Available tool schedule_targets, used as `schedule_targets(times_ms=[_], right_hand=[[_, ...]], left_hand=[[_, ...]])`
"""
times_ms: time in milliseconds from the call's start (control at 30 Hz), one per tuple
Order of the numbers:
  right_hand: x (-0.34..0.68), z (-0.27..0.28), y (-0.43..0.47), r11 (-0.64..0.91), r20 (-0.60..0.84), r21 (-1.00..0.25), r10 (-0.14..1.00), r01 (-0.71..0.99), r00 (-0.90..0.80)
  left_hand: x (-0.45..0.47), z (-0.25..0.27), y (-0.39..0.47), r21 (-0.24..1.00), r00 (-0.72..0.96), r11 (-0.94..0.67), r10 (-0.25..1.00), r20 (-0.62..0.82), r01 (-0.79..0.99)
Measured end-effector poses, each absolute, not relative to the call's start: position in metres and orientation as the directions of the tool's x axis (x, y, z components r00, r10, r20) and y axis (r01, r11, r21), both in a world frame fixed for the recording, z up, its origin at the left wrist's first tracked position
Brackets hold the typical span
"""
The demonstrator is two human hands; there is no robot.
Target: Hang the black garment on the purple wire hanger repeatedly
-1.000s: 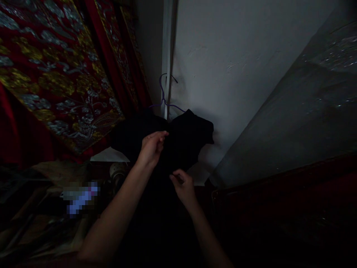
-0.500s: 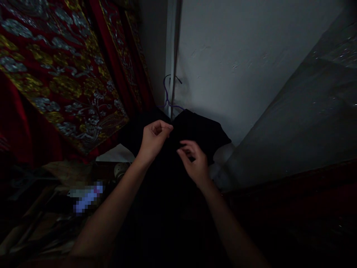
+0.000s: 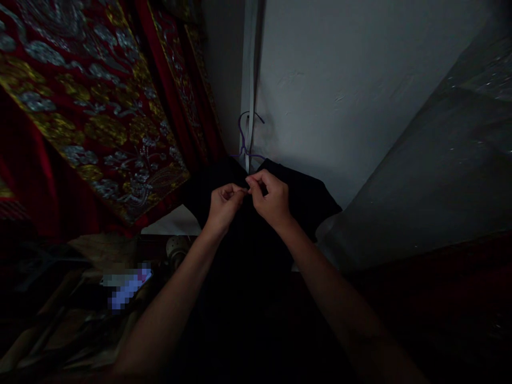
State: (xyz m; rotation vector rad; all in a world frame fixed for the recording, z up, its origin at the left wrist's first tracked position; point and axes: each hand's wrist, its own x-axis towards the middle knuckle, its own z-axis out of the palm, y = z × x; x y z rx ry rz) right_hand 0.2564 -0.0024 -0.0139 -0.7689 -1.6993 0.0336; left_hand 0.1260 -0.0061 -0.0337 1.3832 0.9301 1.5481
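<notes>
A black short-sleeved garment (image 3: 308, 197) hangs on a purple hanger (image 3: 244, 144) in front of me. At its neckline my left hand (image 3: 226, 205) is closed in a pinch, thumb against forefinger. My right hand (image 3: 272, 194) pinches right beside it, and the fingertips of both hands nearly meet. Whatever small part lies between the fingers is too dark to make out; it may be the garment's edge. Below the hands the black cloth merges into shadow.
A red cloth with gold and silver embroidery (image 3: 104, 128) hangs at the left. A pale pole or cord (image 3: 251, 64) runs up the white wall (image 3: 340, 64). Plastic sheeting (image 3: 448, 160) covers the right side. Dim clutter with a blurred bright object (image 3: 128, 288) lies lower left.
My right hand has moved up and left to meet the left at the neckline, its fingers closing into a pinch. The left hand has dropped slightly.
</notes>
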Motion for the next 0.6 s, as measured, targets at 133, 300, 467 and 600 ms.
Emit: schedule_targets(times_ms=[133,300,467,600], right_hand=[[0.263,0.005,-0.004,0.803,0.891,-0.450,0.433,0.391,0.136],[0.312,0.029,-0.017,0.822,0.809,-0.522,0.393,0.227,0.437],[0.362,0.010,-0.043,0.756,0.511,-0.602,0.612,-0.257,0.604],[0.378,-0.021,-0.068,0.575,0.328,-0.519,0.817,-0.632,0.474]], left_hand=[[0.141,-0.076,-0.008,0.962,0.009,-0.272,0.962,0.273,-0.027],[0.147,-0.122,-0.031,0.976,0.109,-0.215,0.972,0.210,0.036],[0.139,-0.093,-0.016,0.901,-0.260,-0.421,0.863,0.434,0.106],[0.123,-0.039,0.024,0.755,-0.373,-0.591,0.657,0.655,0.285]])
